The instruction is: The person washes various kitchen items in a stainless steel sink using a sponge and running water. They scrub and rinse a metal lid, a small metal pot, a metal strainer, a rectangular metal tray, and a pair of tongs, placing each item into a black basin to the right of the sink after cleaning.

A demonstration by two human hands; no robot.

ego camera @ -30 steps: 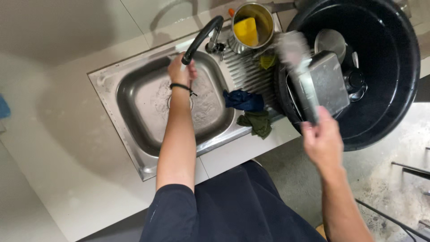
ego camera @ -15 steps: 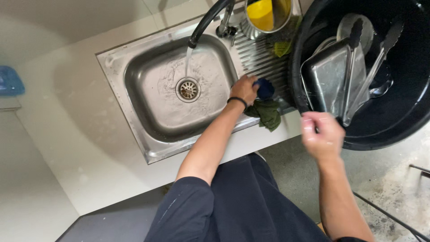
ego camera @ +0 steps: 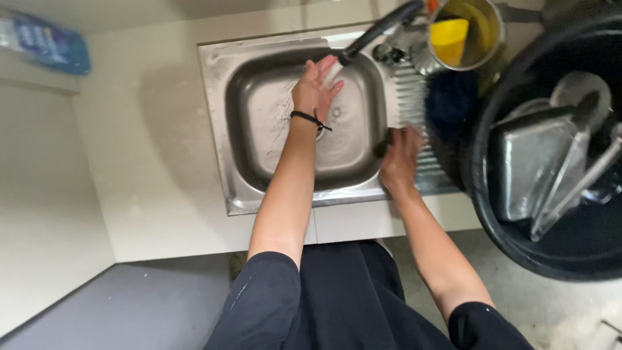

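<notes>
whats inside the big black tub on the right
The black tub holds a square metal tray, metal tongs leaning over it, and a round metal lid or pan behind. Whatever lies beneath the tray is hidden.

A single package shows: a blue plastic packet (ego camera: 48,44) lying at the far left corner of the pale tabletop (ego camera: 155,142), well apart from the sink. It is soft and roughly oblong, blue with paler markings, blurred and partly cut by the frame edge. No labels, signs or screens are visible.
</notes>
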